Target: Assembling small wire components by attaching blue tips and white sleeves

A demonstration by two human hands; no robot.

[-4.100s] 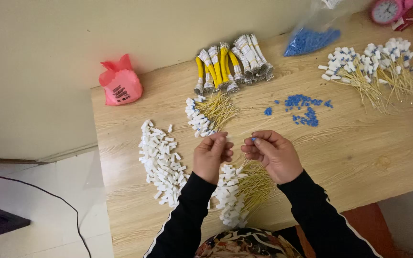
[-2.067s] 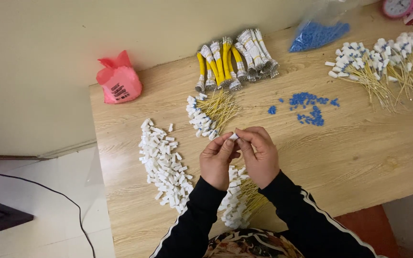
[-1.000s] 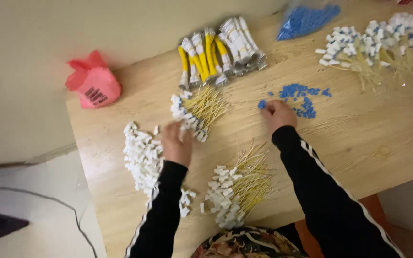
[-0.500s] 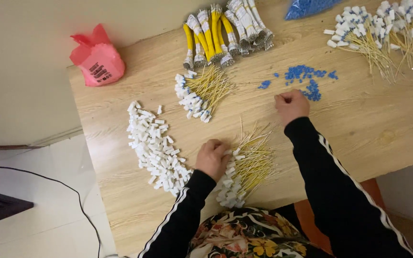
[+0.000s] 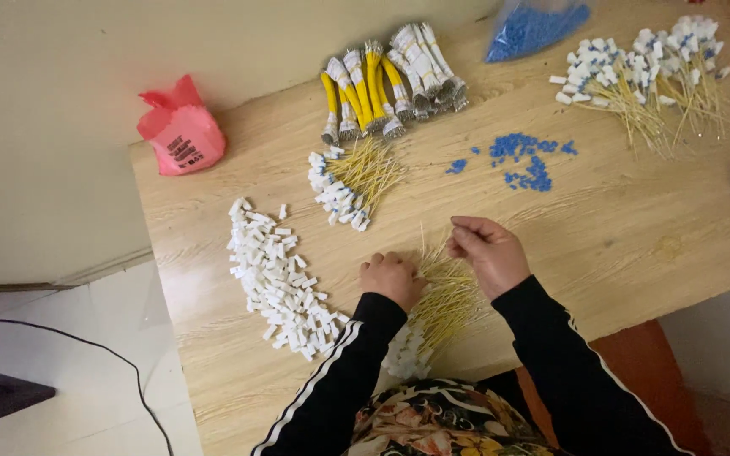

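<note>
Resting on the near wire bundle (image 5: 441,308), the left hand (image 5: 392,279) curls with its fingertips on the strands, though whether its grip is clamped on any cannot be told. The right hand (image 5: 487,252) hovers just above the same bundle, fingers pinched together; anything held between them is too small to see. The bundle's white ends lie partly hidden by the left sleeve. Half a second ago the right hand was at the blue bits (image 5: 521,156); it has come back to the near tabletop (image 5: 635,245).
</note>
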